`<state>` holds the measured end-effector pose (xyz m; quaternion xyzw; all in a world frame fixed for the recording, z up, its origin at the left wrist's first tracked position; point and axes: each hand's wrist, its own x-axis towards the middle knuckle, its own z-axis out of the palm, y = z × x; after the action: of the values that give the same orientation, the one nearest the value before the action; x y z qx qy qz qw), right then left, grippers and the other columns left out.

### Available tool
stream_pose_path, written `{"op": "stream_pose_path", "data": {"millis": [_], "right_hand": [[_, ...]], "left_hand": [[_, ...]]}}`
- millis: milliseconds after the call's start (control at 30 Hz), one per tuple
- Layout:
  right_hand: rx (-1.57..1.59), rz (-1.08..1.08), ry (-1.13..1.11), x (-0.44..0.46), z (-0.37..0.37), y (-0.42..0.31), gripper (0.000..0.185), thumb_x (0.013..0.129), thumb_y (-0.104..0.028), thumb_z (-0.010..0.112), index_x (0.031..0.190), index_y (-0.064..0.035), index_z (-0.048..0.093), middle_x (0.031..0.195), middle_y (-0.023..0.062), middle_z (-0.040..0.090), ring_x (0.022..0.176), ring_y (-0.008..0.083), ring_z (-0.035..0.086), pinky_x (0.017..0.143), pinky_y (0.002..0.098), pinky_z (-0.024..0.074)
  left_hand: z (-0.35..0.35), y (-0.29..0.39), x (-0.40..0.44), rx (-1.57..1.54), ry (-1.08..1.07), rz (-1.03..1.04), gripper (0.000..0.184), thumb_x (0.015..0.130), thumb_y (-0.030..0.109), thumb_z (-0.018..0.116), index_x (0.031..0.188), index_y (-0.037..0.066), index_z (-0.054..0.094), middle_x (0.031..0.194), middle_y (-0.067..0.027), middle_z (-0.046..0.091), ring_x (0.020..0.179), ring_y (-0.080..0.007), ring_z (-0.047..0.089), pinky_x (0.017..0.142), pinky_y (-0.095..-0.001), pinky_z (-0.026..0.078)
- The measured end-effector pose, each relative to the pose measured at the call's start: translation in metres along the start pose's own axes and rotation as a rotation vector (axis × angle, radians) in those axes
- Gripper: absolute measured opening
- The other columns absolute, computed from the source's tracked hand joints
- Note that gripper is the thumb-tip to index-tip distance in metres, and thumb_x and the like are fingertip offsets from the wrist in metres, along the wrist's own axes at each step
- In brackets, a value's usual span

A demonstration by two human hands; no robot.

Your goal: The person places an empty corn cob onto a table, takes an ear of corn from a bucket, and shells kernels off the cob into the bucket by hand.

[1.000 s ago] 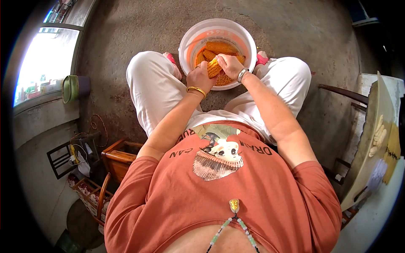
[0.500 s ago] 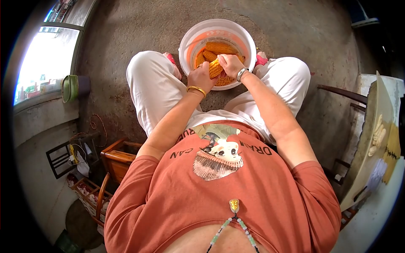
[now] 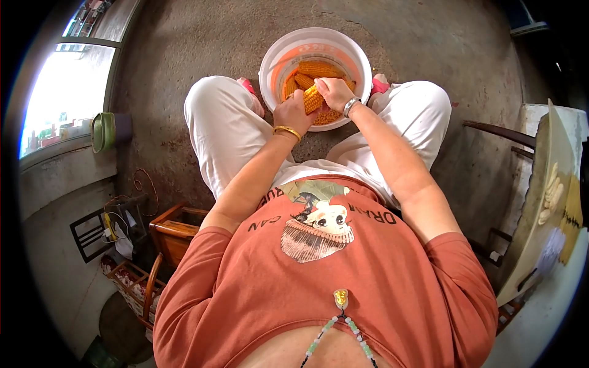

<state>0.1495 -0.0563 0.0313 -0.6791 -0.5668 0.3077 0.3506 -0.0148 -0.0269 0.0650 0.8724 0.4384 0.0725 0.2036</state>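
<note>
Over a white bucket (image 3: 362, 46) between my knees, both hands grip one yellow ear of corn (image 3: 312, 99). My left hand (image 3: 291, 113), with a gold bangle at the wrist, wraps its lower left side. The fingers of my right hand (image 3: 335, 94), below a silver watch or bracelet, press on its upper right end. Several whole ears of corn (image 3: 320, 69) lie inside the bucket, and loose kernels (image 3: 326, 118) show beneath my hands. My palms hide part of the held ear.
Bare concrete floor (image 3: 202, 37) surrounds the bucket. A wooden chair (image 3: 178, 228) stands at my left, near a green container (image 3: 103, 132) by the window. On my right is a table (image 3: 534, 202) with pale items on it.
My hands stay on the same ear of corn in almost the same place. The view has shifted very slightly; nothing else visibly differs.
</note>
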Motion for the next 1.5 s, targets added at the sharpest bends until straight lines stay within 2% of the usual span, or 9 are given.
{"op": "stream_pose_path", "data": {"millis": [233,367,467,500,767,867,1067,1400,1500], "right_hand": [[0.089,-0.181,0.035,-0.009,-0.004,-0.011,0.042,0.096,-0.037,0.042,0.097,-0.0002,0.062,0.087,0.0205,0.065,0.082,0.0372,0.062,0.074,0.0398,0.0484],[0.274,0.036,0.007,-0.006,-0.005,-0.002,0.072,0.091,-0.065,0.034,0.093,0.0006,0.064,0.077,0.0158,0.063,0.074,0.0302,0.061,0.070,0.0334,0.0465],[0.295,0.241,-0.045,-0.004,-0.013,-0.005,0.078,0.088,-0.069,0.031,0.087,0.0012,0.063,0.075,0.0158,0.063,0.074,0.0307,0.061,0.070,0.0338,0.0459],[0.228,0.119,-0.011,-0.001,-0.013,-0.004,0.078,0.088,-0.070,0.032,0.085,0.0013,0.064,0.074,0.0158,0.062,0.072,0.0307,0.060,0.069,0.0345,0.0460],[0.106,0.045,-0.030,-0.005,-0.008,-0.011,0.053,0.097,-0.043,0.038,0.083,0.0006,0.064,0.078,0.0235,0.062,0.075,0.0390,0.060,0.069,0.0404,0.0467],[0.095,-0.047,0.012,-0.003,-0.003,0.000,0.046,0.097,-0.037,0.045,0.084,0.0028,0.063,0.072,0.0198,0.062,0.067,0.0301,0.060,0.065,0.0368,0.0456],[-0.021,0.067,-0.044,0.003,-0.003,0.000,0.051,0.096,-0.041,0.039,0.080,0.0009,0.064,0.079,0.0230,0.063,0.077,0.0397,0.060,0.072,0.0442,0.0460],[0.275,0.187,-0.041,0.005,0.005,0.022,0.051,0.094,-0.046,0.046,0.081,-0.0002,0.065,0.075,0.0120,0.066,0.069,0.0242,0.061,0.070,0.0343,0.0468],[0.571,0.273,-0.112,0.003,0.002,0.020,0.052,0.094,-0.048,0.047,0.083,-0.0002,0.065,0.075,0.0073,0.065,0.070,0.0182,0.059,0.069,0.0313,0.0461]], "left_hand": [[0.001,-0.036,0.015,-0.447,-0.289,0.013,0.060,0.062,0.045,0.079,0.100,0.003,0.060,0.087,-0.0179,0.066,0.082,-0.0316,0.065,0.074,-0.0374,0.050],[0.006,-0.031,0.014,-0.374,-0.251,-0.040,0.058,0.061,0.048,0.078,0.095,0.004,0.063,0.084,-0.0173,0.067,0.083,-0.0324,0.065,0.074,-0.0388,0.050],[-0.001,-0.025,0.012,-0.315,-0.251,-0.056,0.057,0.062,0.048,0.077,0.095,0.004,0.063,0.086,-0.0172,0.067,0.084,-0.0327,0.065,0.074,-0.0394,0.050],[0.001,-0.025,0.011,-0.316,-0.237,-0.049,0.056,0.062,0.048,0.077,0.095,0.005,0.063,0.086,-0.0173,0.067,0.084,-0.0329,0.065,0.074,-0.0397,0.050],[-0.002,-0.018,0.007,-0.284,-0.235,-0.034,0.053,0.065,0.049,0.074,0.093,0.005,0.062,0.085,-0.0170,0.066,0.083,-0.0340,0.064,0.074,-0.0415,0.050],[0.001,-0.016,0.004,-0.191,-0.200,-0.018,0.053,0.066,0.050,0.073,0.091,0.005,0.061,0.084,-0.0166,0.066,0.082,-0.0336,0.064,0.073,-0.0419,0.050],[-0.006,-0.003,0.000,-0.073,-0.184,-0.079,0.051,0.067,0.051,0.073,0.088,0.006,0.059,0.080,-0.0154,0.066,0.079,-0.0320,0.065,0.069,-0.0421,0.051],[-0.003,-0.001,-0.005,-0.067,-0.108,-0.039,0.051,0.067,0.050,0.074,0.089,0.006,0.058,0.078,-0.0172,0.065,0.076,-0.0352,0.064,0.067,-0.0433,0.050],[-0.002,-0.012,0.000,-0.132,-0.130,-0.062,0.052,0.066,0.050,0.075,0.088,0.007,0.057,0.078,-0.0161,0.065,0.077,-0.0341,0.064,0.068,-0.0431,0.050]]}}
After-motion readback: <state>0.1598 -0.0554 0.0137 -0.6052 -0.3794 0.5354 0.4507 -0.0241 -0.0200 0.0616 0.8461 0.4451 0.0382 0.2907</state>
